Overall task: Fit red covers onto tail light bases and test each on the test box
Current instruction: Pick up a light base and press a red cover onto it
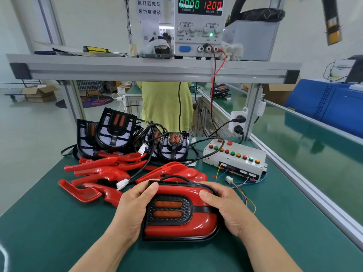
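Centrally on the green mat [59, 232], the tail light base [169, 209] lay with a red cover [204, 220] seated on it. The left hand [135, 209] gripped its left edge and the right hand [224, 207] its right edge, fingers curled, thumbs on top. Loose covers [98, 173] lay behind; the test box [233, 156] stood rear right, apart.

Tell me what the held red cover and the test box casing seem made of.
Red cover: probably glossy moulded plastic, given bright highlights on its curved surface. Test box: pale matte casing, painted metal or plastic; cannot tell which.
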`<move>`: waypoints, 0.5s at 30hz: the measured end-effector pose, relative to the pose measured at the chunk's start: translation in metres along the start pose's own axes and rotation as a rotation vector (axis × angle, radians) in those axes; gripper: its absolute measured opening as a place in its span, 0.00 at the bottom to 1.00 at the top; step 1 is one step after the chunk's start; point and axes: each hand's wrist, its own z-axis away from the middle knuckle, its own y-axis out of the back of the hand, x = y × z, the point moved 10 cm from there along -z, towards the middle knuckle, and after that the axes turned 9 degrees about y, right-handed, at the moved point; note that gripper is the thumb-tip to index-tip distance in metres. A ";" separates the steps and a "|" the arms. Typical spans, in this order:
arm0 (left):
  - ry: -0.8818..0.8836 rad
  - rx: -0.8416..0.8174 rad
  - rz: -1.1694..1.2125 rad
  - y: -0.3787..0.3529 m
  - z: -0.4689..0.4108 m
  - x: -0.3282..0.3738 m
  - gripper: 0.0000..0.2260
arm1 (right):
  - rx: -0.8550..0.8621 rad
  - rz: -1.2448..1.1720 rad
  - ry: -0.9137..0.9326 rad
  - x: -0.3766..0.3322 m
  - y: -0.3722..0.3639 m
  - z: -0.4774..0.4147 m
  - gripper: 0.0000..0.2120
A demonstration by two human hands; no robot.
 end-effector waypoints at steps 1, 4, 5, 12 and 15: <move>-0.006 0.023 -0.003 0.003 -0.001 0.000 0.11 | -0.005 0.006 0.004 -0.001 -0.001 0.000 0.15; -0.024 0.059 -0.005 0.009 -0.004 -0.001 0.11 | -0.008 0.023 0.017 -0.001 -0.001 -0.001 0.15; -0.030 0.063 -0.009 0.010 -0.005 -0.001 0.11 | -0.005 0.032 0.020 -0.001 0.000 -0.001 0.14; -0.068 0.076 -0.050 0.013 -0.007 0.000 0.12 | -0.005 0.075 0.061 0.000 0.003 -0.002 0.15; -0.086 0.100 -0.089 0.016 -0.008 0.000 0.09 | 0.001 0.092 0.066 0.000 0.006 -0.002 0.15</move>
